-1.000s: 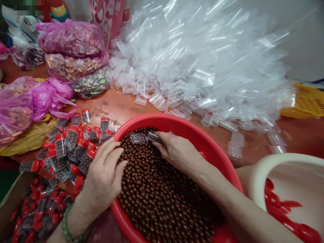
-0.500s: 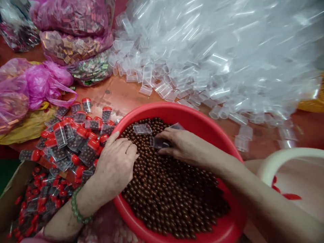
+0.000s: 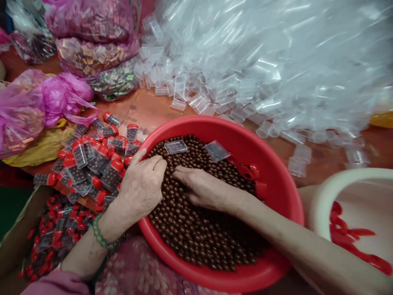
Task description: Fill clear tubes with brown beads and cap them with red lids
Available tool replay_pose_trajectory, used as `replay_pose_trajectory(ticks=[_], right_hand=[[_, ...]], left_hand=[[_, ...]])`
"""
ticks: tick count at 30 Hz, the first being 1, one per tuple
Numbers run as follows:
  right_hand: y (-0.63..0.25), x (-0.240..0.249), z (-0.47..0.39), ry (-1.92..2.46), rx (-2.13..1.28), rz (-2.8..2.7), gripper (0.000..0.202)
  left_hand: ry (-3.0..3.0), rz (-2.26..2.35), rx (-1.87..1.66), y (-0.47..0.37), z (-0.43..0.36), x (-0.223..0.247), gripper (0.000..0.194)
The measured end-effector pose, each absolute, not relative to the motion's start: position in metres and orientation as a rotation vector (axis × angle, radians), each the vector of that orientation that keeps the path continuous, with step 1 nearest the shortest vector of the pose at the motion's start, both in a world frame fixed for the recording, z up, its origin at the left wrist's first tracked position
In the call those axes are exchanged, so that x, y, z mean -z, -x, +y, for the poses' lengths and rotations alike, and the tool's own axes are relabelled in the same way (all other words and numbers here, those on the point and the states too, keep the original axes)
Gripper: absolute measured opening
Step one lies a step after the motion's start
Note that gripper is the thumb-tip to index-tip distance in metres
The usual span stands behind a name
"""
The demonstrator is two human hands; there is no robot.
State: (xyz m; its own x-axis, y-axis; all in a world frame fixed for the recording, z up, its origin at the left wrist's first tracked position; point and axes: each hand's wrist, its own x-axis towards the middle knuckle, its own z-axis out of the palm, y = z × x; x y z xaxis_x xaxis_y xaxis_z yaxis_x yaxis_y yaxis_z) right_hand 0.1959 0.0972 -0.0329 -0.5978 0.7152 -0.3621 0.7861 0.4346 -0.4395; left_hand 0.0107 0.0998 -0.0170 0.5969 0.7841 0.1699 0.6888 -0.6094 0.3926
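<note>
A red plastic basin (image 3: pixel 278 172) holds a heap of small, shiny brown balls (image 3: pixel 187 229). My left hand (image 3: pixel 143 180) is closed over the basin's left rim, thumb along the edge and fingers curled inward. Among the balls, my right hand (image 3: pixel 204 186) is partly sunk with its fingers together and pointing left; whatever they hold is hidden. Two clear plastic containers lie on the balls: one (image 3: pixel 175 146) near the far left rim, another (image 3: pixel 217 150) just beyond my right hand. Red caps (image 3: pixel 247 171) lie along the basin's right inner side.
Filled, red-capped containers (image 3: pixel 101 164) are piled left of the basin, with more in a box (image 3: pixel 12 241) below. A large mound of clear containers (image 3: pixel 245 73) covers the back. A cream tub (image 3: pixel 321 205) with red pieces stands right. Pink bags (image 3: pixel 66 96) sit back left.
My right hand has moved slightly left and lower into the balls. The clear container it held is out of sight. Red caps behind that hand now show. My left hand stays on the rim.
</note>
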Motion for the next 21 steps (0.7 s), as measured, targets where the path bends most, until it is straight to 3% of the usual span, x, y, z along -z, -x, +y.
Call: replay_pose_trajectory(ticks=[5,11,21], right_hand=[[-0.205,0.031,0.097,-1.357,1.198,2.642,0.027],[-0.213,0.019,0.097,-1.368,1.973,2.554,0.036],[-0.222,0.010,0.095,-1.279,1.921,2.847,0.032]], left_hand=[[-2.353,1.068,-0.767,0.001,0.093,0.014,0.037],[-2.033,1.047,-0.495,0.008,0.076,-0.004,0.060],[-1.607,0.899,-0.543,-0.021,0.087,-0.004,0.031]])
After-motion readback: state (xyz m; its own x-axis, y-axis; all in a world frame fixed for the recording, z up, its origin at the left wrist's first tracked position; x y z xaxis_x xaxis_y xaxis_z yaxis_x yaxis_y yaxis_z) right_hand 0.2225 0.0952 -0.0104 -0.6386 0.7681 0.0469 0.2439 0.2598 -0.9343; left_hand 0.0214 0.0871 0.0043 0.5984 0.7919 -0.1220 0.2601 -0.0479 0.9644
